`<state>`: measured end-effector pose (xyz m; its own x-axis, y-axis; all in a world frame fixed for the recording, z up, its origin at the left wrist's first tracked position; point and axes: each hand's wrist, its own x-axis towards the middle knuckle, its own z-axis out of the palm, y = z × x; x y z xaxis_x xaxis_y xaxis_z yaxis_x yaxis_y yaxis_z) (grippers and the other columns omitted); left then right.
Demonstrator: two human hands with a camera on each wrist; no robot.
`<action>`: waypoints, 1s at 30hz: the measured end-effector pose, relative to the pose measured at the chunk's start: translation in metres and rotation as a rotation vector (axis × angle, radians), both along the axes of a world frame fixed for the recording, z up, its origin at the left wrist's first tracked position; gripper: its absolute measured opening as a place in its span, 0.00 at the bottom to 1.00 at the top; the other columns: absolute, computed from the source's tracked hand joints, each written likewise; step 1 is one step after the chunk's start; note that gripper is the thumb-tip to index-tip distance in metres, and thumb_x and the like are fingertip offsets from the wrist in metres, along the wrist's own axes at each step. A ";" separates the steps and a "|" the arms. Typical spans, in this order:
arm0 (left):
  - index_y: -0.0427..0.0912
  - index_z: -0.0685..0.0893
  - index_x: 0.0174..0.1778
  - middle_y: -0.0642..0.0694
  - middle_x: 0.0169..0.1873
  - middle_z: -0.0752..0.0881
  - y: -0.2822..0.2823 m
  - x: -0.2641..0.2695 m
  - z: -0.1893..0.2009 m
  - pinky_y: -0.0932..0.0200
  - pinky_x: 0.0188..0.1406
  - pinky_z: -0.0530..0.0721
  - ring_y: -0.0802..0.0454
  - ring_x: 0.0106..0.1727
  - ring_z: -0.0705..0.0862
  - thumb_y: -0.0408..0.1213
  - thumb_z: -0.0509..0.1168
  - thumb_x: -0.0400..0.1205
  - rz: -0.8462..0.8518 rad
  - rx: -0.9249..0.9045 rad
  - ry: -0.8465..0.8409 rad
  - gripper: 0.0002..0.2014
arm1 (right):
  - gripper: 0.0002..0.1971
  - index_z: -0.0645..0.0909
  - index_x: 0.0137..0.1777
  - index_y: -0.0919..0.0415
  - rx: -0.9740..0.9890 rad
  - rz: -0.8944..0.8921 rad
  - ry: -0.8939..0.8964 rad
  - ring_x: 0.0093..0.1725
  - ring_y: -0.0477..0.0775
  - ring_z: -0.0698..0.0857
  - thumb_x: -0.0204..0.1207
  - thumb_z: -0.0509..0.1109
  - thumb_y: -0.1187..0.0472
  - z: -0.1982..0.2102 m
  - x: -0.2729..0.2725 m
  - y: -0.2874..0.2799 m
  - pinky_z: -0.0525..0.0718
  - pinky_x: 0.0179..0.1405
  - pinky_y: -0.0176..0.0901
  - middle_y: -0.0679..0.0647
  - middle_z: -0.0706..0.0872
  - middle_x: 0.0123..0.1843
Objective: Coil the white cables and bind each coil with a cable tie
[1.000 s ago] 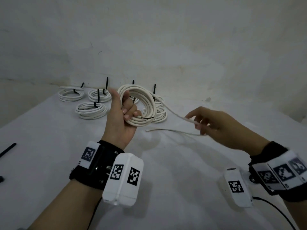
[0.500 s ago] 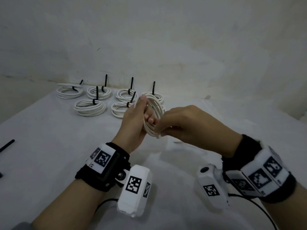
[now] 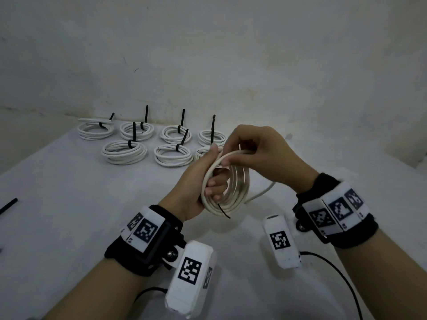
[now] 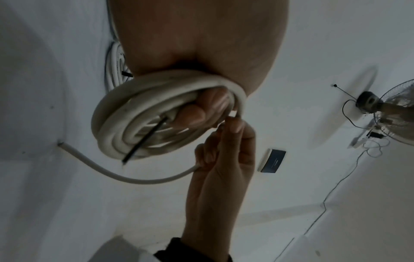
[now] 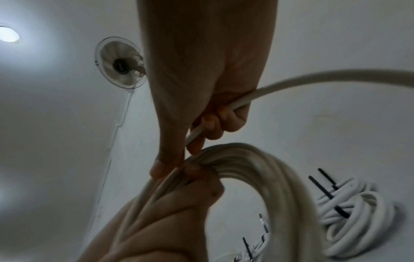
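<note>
My left hand point(image 3: 203, 181) grips a coil of white cable point(image 3: 233, 195) upright above the table, fingers curled through its loops point(image 4: 156, 99). A black cable tie point(image 3: 223, 210) sticks out from the bottom of the coil point(image 4: 143, 140). My right hand point(image 3: 256, 153) pinches the cable's loose strand point(image 5: 224, 113) at the top of the coil, thumb and forefinger pressed on it. The free tail point(image 3: 261, 192) hangs down to the right of the coil point(image 4: 139, 179).
Several bound white coils point(image 3: 124, 151) with upright black ties lie in two rows at the table's far side by the wall. A loose black cable tie point(image 3: 9, 205) lies at the left edge. A black wire point(image 3: 342, 280) trails from the right wrist camera.
My right hand came in from the right with the strand and now lays it over the top of the coil. The left hand lowered the coil toward me, uncovering the bound coils behind.
</note>
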<state>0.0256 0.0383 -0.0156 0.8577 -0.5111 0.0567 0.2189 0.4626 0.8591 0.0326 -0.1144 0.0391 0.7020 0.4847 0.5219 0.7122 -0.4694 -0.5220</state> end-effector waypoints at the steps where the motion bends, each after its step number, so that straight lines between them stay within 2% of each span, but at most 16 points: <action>1: 0.44 0.72 0.32 0.53 0.13 0.62 0.002 0.000 0.000 0.69 0.12 0.63 0.62 0.11 0.60 0.59 0.52 0.80 -0.023 -0.018 -0.005 0.22 | 0.06 0.86 0.39 0.61 0.047 -0.003 0.020 0.32 0.48 0.79 0.68 0.80 0.61 -0.002 0.003 -0.003 0.75 0.32 0.40 0.52 0.85 0.35; 3: 0.43 0.73 0.35 0.54 0.13 0.61 0.004 0.001 -0.001 0.69 0.12 0.62 0.63 0.11 0.59 0.59 0.62 0.78 -0.027 -0.005 -0.042 0.21 | 0.06 0.84 0.40 0.59 0.103 -0.025 0.022 0.33 0.56 0.81 0.68 0.79 0.62 -0.005 0.006 -0.006 0.78 0.33 0.50 0.53 0.86 0.36; 5: 0.43 0.74 0.36 0.54 0.14 0.61 0.005 0.001 -0.002 0.70 0.11 0.63 0.63 0.11 0.59 0.48 0.71 0.71 -0.022 0.023 -0.086 0.15 | 0.08 0.81 0.39 0.57 0.130 -0.056 0.011 0.34 0.60 0.79 0.68 0.79 0.62 -0.007 0.007 -0.007 0.78 0.33 0.50 0.51 0.84 0.35; 6: 0.42 0.73 0.36 0.55 0.14 0.61 0.006 0.001 -0.002 0.71 0.11 0.63 0.64 0.11 0.59 0.42 0.71 0.67 -0.025 0.024 -0.094 0.13 | 0.08 0.80 0.38 0.57 0.129 -0.067 -0.006 0.33 0.58 0.79 0.69 0.79 0.63 -0.007 0.007 -0.006 0.77 0.33 0.46 0.51 0.84 0.35; 8: 0.42 0.73 0.36 0.55 0.14 0.62 0.009 0.003 -0.002 0.72 0.11 0.63 0.64 0.11 0.59 0.35 0.68 0.64 -0.047 0.001 -0.080 0.10 | 0.08 0.81 0.38 0.57 0.120 -0.095 -0.071 0.32 0.48 0.77 0.70 0.79 0.63 -0.007 0.007 -0.007 0.75 0.33 0.35 0.50 0.83 0.35; 10: 0.42 0.73 0.34 0.55 0.13 0.62 0.012 0.004 -0.002 0.72 0.10 0.64 0.64 0.10 0.59 0.34 0.67 0.63 -0.095 -0.052 -0.055 0.09 | 0.06 0.82 0.39 0.57 0.136 -0.128 -0.139 0.34 0.43 0.77 0.71 0.78 0.63 -0.007 0.007 -0.006 0.73 0.35 0.29 0.50 0.81 0.37; 12: 0.42 0.71 0.30 0.55 0.13 0.63 0.014 0.004 -0.002 0.71 0.09 0.65 0.64 0.10 0.60 0.35 0.67 0.63 -0.133 -0.096 -0.032 0.09 | 0.02 0.85 0.42 0.58 0.151 -0.150 -0.184 0.36 0.41 0.78 0.74 0.75 0.61 -0.011 0.008 -0.006 0.72 0.36 0.27 0.51 0.81 0.38; 14: 0.43 0.67 0.29 0.54 0.13 0.63 0.015 0.004 -0.002 0.69 0.09 0.66 0.64 0.10 0.61 0.35 0.66 0.64 -0.159 -0.119 -0.017 0.11 | 0.08 0.88 0.50 0.59 0.111 -0.178 -0.236 0.38 0.38 0.78 0.78 0.70 0.58 -0.017 0.006 -0.006 0.71 0.38 0.25 0.47 0.81 0.39; 16: 0.43 0.67 0.29 0.54 0.12 0.64 0.015 0.005 -0.002 0.69 0.09 0.67 0.64 0.10 0.62 0.35 0.65 0.65 -0.166 -0.150 -0.013 0.11 | 0.13 0.85 0.61 0.57 0.070 -0.140 -0.179 0.43 0.37 0.81 0.80 0.66 0.55 -0.023 0.001 -0.008 0.73 0.41 0.24 0.44 0.83 0.45; 18: 0.43 0.69 0.28 0.54 0.12 0.64 0.015 0.006 -0.003 0.69 0.10 0.67 0.63 0.10 0.63 0.34 0.65 0.65 -0.153 -0.195 -0.003 0.09 | 0.21 0.77 0.70 0.52 0.020 -0.066 -0.072 0.49 0.39 0.84 0.77 0.72 0.56 -0.026 -0.004 -0.009 0.78 0.46 0.28 0.45 0.86 0.54; 20: 0.43 0.68 0.28 0.53 0.13 0.65 0.015 0.006 -0.003 0.69 0.11 0.68 0.63 0.11 0.63 0.33 0.64 0.65 -0.132 -0.208 -0.004 0.08 | 0.26 0.73 0.72 0.53 -0.019 -0.035 -0.030 0.47 0.41 0.87 0.75 0.74 0.64 -0.031 -0.005 -0.008 0.81 0.47 0.30 0.45 0.86 0.54; 22: 0.40 0.72 0.31 0.52 0.15 0.65 0.013 0.006 -0.001 0.68 0.14 0.71 0.61 0.13 0.64 0.31 0.63 0.66 -0.044 -0.120 -0.044 0.05 | 0.25 0.74 0.72 0.55 0.044 -0.062 -0.012 0.40 0.44 0.89 0.76 0.69 0.72 -0.032 -0.004 -0.006 0.84 0.42 0.33 0.48 0.87 0.48; 23: 0.37 0.76 0.36 0.51 0.17 0.66 0.012 0.007 0.000 0.66 0.17 0.73 0.60 0.14 0.66 0.30 0.64 0.69 0.048 -0.042 -0.086 0.03 | 0.24 0.75 0.71 0.55 0.078 -0.078 -0.019 0.37 0.45 0.89 0.77 0.67 0.73 -0.033 -0.002 -0.005 0.85 0.39 0.34 0.48 0.87 0.44; 25: 0.30 0.80 0.49 0.48 0.21 0.72 0.011 0.009 0.001 0.63 0.22 0.79 0.57 0.18 0.72 0.30 0.65 0.79 0.265 0.107 -0.179 0.07 | 0.21 0.77 0.68 0.54 0.114 -0.108 -0.044 0.33 0.46 0.88 0.78 0.67 0.72 -0.035 0.000 -0.005 0.84 0.36 0.33 0.48 0.88 0.39; 27: 0.34 0.82 0.57 0.45 0.27 0.83 0.014 0.011 0.002 0.60 0.26 0.84 0.54 0.21 0.79 0.33 0.64 0.82 0.418 0.164 -0.250 0.10 | 0.18 0.79 0.65 0.53 0.141 -0.128 -0.045 0.32 0.46 0.88 0.79 0.67 0.71 -0.036 0.003 -0.005 0.84 0.35 0.33 0.51 0.88 0.38; 30: 0.39 0.84 0.56 0.47 0.36 0.90 0.017 0.012 0.000 0.61 0.26 0.84 0.54 0.23 0.82 0.36 0.61 0.83 0.524 0.240 -0.371 0.09 | 0.17 0.80 0.65 0.56 0.171 -0.146 -0.030 0.31 0.46 0.88 0.79 0.67 0.71 -0.041 0.006 -0.002 0.84 0.35 0.35 0.53 0.89 0.40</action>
<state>0.0380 0.0549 -0.0160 0.9409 -0.0688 0.3317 -0.3107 0.2150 0.9259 0.0387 -0.1165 -0.0016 0.7409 0.2822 0.6094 0.6598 -0.4753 -0.5821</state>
